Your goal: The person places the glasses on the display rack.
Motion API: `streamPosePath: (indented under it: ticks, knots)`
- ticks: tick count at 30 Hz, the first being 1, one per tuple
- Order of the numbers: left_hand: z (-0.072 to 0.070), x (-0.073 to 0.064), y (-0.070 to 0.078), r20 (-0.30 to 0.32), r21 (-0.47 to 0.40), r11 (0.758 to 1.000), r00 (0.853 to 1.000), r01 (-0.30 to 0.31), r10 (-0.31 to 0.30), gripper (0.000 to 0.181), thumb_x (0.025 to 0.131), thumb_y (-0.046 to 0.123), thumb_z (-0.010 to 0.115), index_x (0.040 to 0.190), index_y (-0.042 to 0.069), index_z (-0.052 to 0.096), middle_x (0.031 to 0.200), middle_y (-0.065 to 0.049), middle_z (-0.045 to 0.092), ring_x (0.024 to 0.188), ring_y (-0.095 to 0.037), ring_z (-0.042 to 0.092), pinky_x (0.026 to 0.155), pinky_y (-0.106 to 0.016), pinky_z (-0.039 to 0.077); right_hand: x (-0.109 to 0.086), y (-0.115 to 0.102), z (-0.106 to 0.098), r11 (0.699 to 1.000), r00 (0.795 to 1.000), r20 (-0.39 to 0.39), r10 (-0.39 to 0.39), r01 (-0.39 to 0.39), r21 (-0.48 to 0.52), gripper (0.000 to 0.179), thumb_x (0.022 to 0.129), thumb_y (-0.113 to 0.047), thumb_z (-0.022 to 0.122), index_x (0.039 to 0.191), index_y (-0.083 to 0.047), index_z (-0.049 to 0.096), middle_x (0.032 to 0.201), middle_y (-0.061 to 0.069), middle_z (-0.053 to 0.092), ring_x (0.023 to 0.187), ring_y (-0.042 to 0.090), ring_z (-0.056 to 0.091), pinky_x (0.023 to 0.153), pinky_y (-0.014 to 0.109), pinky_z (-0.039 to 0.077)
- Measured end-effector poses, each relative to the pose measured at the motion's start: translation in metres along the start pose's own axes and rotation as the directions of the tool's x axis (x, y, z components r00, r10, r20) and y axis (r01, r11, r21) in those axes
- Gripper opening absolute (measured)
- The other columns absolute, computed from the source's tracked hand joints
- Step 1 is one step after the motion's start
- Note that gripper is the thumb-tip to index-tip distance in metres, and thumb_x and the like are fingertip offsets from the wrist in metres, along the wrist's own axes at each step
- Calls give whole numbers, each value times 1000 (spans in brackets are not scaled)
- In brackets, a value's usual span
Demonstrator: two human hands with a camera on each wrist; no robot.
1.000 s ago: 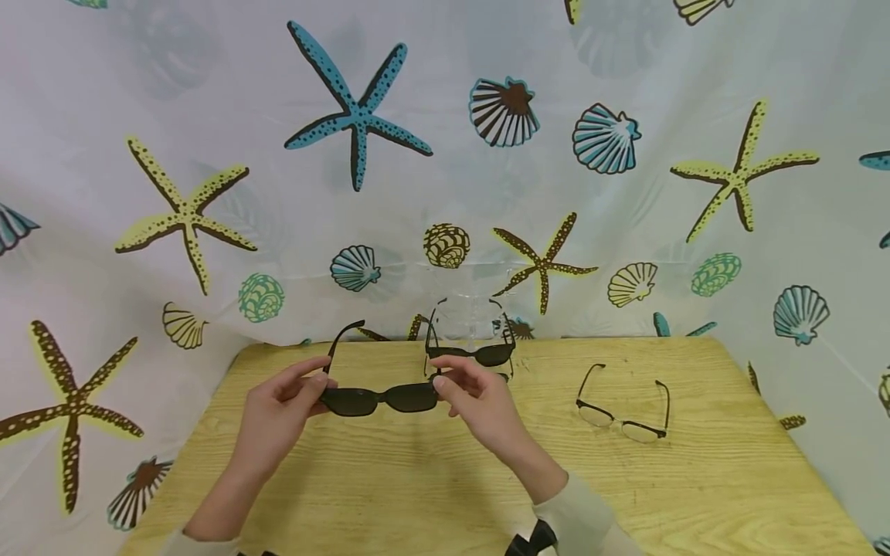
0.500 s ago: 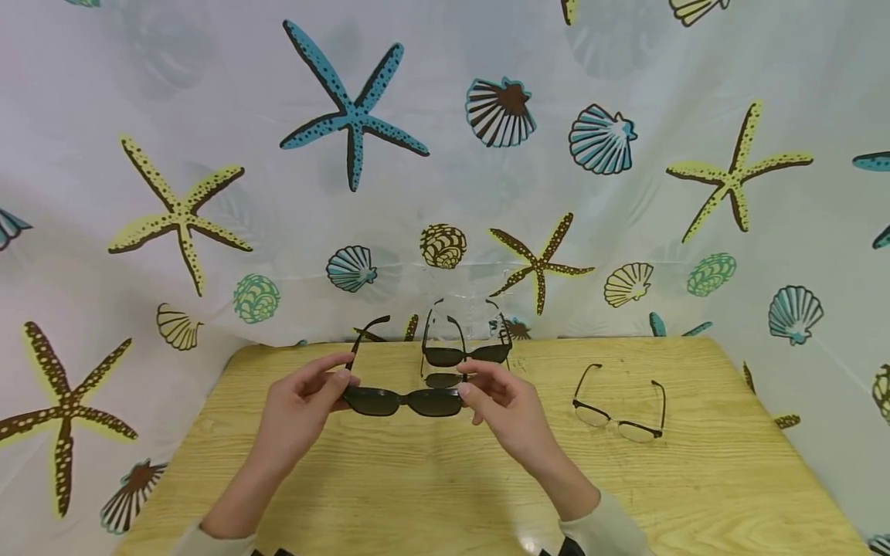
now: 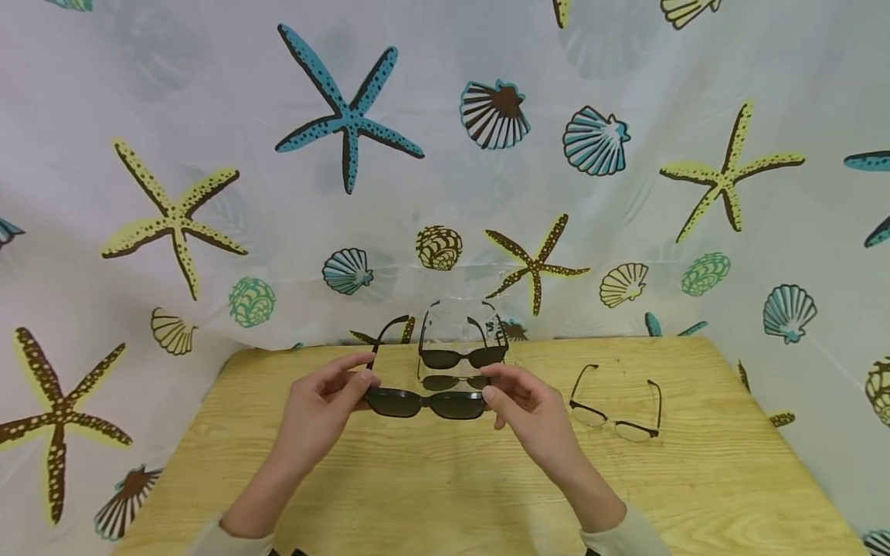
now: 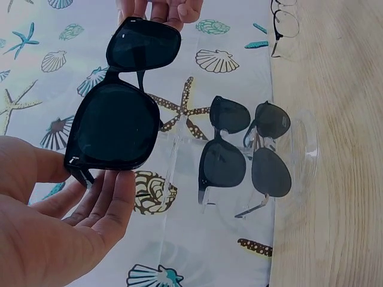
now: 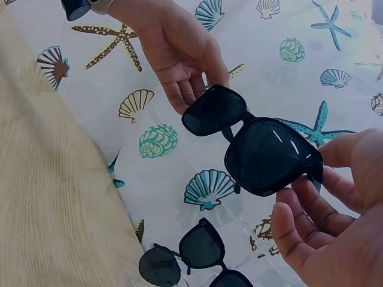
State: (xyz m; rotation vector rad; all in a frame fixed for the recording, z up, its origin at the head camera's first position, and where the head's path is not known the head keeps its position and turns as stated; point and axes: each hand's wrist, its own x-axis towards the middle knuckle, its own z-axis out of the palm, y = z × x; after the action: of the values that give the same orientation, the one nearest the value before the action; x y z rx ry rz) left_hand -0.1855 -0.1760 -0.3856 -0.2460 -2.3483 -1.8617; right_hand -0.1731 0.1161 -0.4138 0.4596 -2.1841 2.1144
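Black sunglasses (image 3: 426,404) with dark lenses hang between both hands, their temples unfolded and pointing away. My left hand (image 3: 323,413) pinches the left hinge corner between thumb and fingers. At the opposite corner, my right hand (image 3: 531,417) grips the frame the same way. Just behind them in the head view, a clear stand (image 4: 308,143) bears two pairs: black-framed sunglasses (image 3: 464,357) on the upper tier and thin-rimmed sunglasses (image 3: 455,382) below, partly covered by the right fingers. The left wrist view shows both pairs with lenses facing out.
Eyeglasses with clear lenses and dark brow bars (image 3: 615,421) lie unfolded on the wooden table (image 3: 417,494), right of the stand. A white cloth (image 3: 389,208) printed with starfish and shells hangs behind and along both sides of the table.
Both hands have carried the black sunglasses to the right, bringing them in front of the stand. The lower pair on the stand now shows between them. The head view has shifted slightly.
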Motion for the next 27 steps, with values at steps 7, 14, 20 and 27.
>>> streamPosePath:
  ticks: [7, 14, 20, 27]
  knots:
    - [9, 4, 2, 19, 3, 1000, 1000, -10, 10, 34, 107, 16, 64, 139, 3, 67, 116, -28, 75, 91, -1, 76, 83, -28, 64, 4, 0, -9, 999, 999, -35, -19, 18, -28, 30, 105, -14, 66, 134, -5, 68, 102, 8, 69, 76, 13, 64, 69, 30, 58]
    - [19, 13, -1, 39, -8, 1000, 999, -12, 12, 36, 107, 15, 64, 142, 5, 66, 120, -28, 74, 91, -2, 76, 82, -27, 64, 12, 1, -17, 1000, 998, -68, -1, 0, -19, 30, 106, -13, 65, 135, -6, 68, 100, 6, 66, 76, 13, 62, 70, 28, 57]
    - [29, 26, -8, 20, 7, 999, 999, -48, 48, 37, 106, 14, 66, 141, 5, 66, 117, -27, 75, 85, -3, 76, 80, -26, 64, 23, 8, -21, 1000, 994, -110, 2, -5, -29, 30, 106, -13, 64, 135, -6, 68, 102, 11, 67, 80, 11, 64, 70, 28, 58]
    - [36, 36, -13, 4, -5, 999, 999, -42, 42, 37, 106, 14, 66, 141, 6, 66, 118, -27, 74, 87, -6, 77, 82, -28, 64, 33, 16, -24, 1000, 992, -129, 3, -4, -12, 32, 107, -12, 62, 138, -6, 66, 106, 12, 65, 86, 11, 62, 70, 26, 57]
